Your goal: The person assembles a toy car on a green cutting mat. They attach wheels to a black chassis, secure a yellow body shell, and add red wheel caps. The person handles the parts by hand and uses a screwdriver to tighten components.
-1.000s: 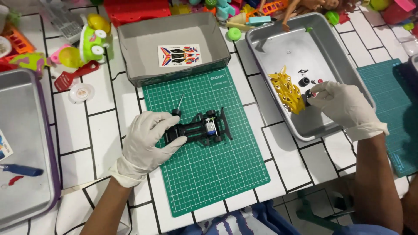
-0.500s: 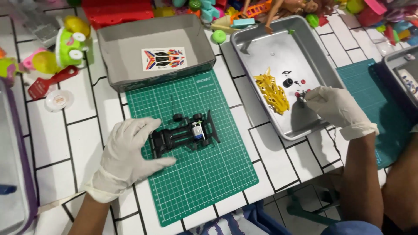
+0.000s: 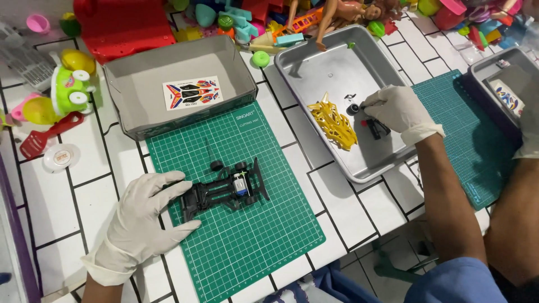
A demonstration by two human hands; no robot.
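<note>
Fingers of the left hand, in a thin white glove, lie spread and nearly flat, their tips touching the rear end of a black plastic chassis; they press on it rather than wrap it. The chassis is a long, skeletal toy-car frame with small black wheels and a silver-blue motor near its middle. It rests on a green cutting mat printed with a fine white grid, lying on the white-tiled tabletop with dark grout lines.

The right hand, gloved the same, reaches into a shallow, dull metal tray. Its fingers are drawn close together, pinched narrowly at a small black wheel; whether they actually grip it I cannot tell. Just beside them in the tray lie a bundle of yellow plastic parts and a few small black and red pieces.

Behind the mat stands an open grey cardboard box with a colourful sticker sheet flat on its bottom. A second green mat lies to the right of the tray, and bright plastic toys crowd the far edge of the tabletop.
</note>
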